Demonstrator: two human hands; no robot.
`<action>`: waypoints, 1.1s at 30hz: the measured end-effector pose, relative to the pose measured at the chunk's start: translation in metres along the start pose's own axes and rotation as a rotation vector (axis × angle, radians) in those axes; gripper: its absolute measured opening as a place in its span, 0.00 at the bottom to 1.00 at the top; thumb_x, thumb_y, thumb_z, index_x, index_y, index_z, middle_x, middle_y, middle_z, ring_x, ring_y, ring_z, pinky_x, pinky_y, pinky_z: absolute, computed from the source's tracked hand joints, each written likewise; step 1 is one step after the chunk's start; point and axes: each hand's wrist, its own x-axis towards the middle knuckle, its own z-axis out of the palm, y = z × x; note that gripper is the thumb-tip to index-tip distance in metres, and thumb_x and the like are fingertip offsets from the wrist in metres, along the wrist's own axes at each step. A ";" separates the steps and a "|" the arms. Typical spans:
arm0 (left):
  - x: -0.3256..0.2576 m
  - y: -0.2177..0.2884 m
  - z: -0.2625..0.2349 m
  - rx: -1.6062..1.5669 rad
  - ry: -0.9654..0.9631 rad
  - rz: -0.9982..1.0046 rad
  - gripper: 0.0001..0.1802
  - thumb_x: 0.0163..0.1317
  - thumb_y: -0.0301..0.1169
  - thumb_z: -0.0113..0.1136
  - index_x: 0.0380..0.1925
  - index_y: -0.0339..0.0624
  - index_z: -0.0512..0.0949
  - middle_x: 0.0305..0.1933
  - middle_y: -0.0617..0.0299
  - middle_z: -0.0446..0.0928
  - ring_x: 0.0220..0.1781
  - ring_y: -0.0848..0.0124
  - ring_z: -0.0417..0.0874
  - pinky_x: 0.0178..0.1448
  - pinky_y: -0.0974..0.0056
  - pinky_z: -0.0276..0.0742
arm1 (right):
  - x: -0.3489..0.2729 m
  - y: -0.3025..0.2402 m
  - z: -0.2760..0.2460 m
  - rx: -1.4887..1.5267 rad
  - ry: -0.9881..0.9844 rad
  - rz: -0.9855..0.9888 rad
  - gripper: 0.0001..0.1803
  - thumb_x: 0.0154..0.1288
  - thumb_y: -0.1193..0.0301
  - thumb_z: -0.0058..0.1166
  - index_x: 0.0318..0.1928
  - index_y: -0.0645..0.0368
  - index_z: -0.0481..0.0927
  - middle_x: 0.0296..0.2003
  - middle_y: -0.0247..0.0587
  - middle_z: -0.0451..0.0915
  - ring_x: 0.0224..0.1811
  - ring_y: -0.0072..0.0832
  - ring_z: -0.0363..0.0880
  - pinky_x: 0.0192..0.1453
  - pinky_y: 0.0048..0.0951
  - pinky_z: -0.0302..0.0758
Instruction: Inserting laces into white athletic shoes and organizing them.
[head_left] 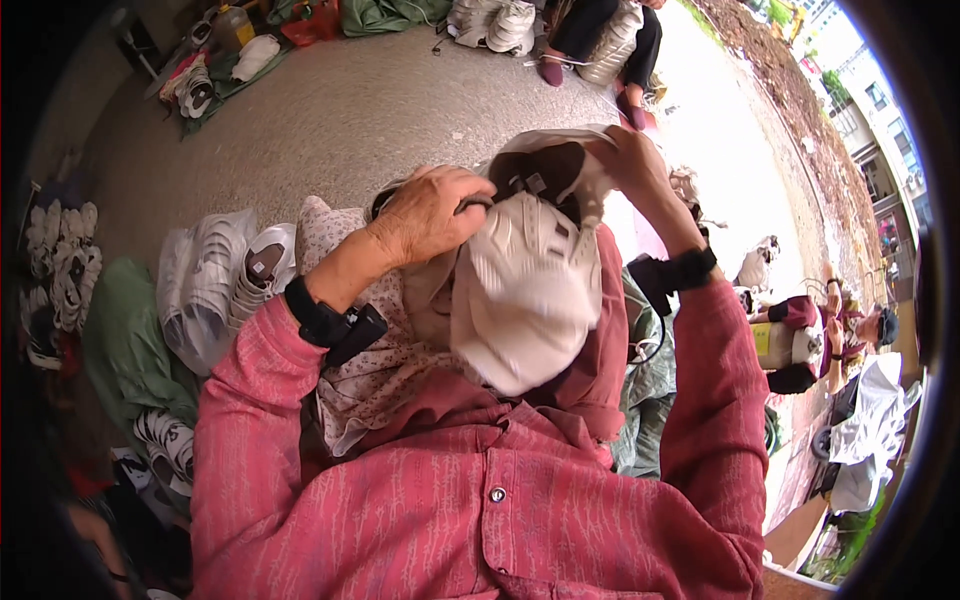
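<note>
Over my lap is a cream shoe upper, its rounded lower end smeared by motion. Above it, a second white shoe upper spreads around a dark lining with a small label. My right hand pinches this second upper at its top right edge. On the left, my left hand is curled closed, touching the top left of the cream upper. A dark curved piece shows at its fingers; whether it is a tool or an upper's edge I cannot tell.
Stacked uppers in clear plastic stand at my left beside a green sack. A floral cloth covers my left thigh. At the far side sits a person in dark trousers with more uppers; another person is at the right.
</note>
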 end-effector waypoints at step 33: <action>-0.068 0.068 -0.036 -0.533 0.117 0.150 0.23 0.57 0.43 0.65 0.19 0.34 0.70 0.37 0.54 0.75 0.35 0.67 0.73 0.39 0.65 0.68 | -0.080 -0.101 -0.128 0.558 0.227 -0.287 0.11 0.72 0.72 0.51 0.47 0.66 0.81 0.36 0.33 0.81 0.39 0.13 0.73 0.43 0.19 0.73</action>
